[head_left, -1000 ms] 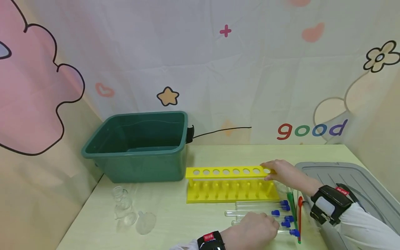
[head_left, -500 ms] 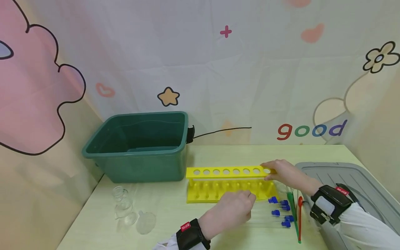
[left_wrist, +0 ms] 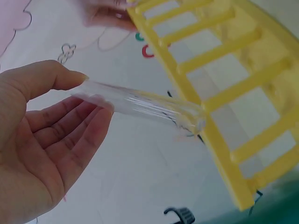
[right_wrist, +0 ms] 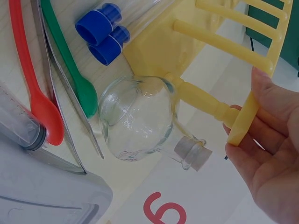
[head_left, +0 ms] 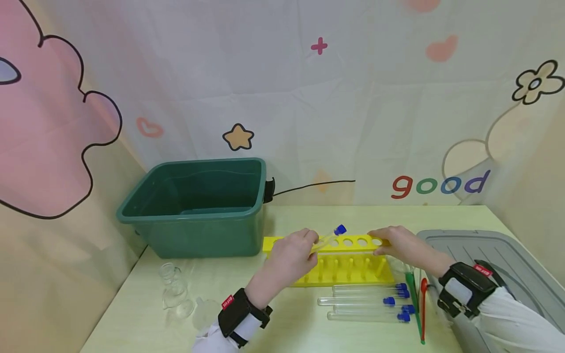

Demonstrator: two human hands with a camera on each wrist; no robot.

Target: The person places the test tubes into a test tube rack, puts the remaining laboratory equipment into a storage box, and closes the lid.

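Between thumb and fingers, my left hand (head_left: 291,257) pinches a clear test tube (head_left: 325,240) with a blue cap, tilted over the left part of the yellow test tube rack (head_left: 344,282). In the left wrist view, the rounded end of the test tube (left_wrist: 154,108) is close to the rack's top bar (left_wrist: 187,88); I cannot tell whether they touch. My right hand (head_left: 406,246) grips the right end of the rack's top bar (right_wrist: 245,119). Several more blue-capped test tubes (head_left: 362,301) lie on the table in front of the rack.
A green bin (head_left: 194,235) stands at the back left. Clear glassware (head_left: 173,289) is at the left. Right of the rack are a corked round flask (right_wrist: 138,119), a green spoon (right_wrist: 84,95), a red spoon (right_wrist: 46,116), tweezers (right_wrist: 70,140), a syringe (right_wrist: 18,116) and a grey lid (head_left: 476,250).
My left hand has picked up a test tube from the front of the table and carried it left and up to the rack. The right hand has kept its grip on the rack.
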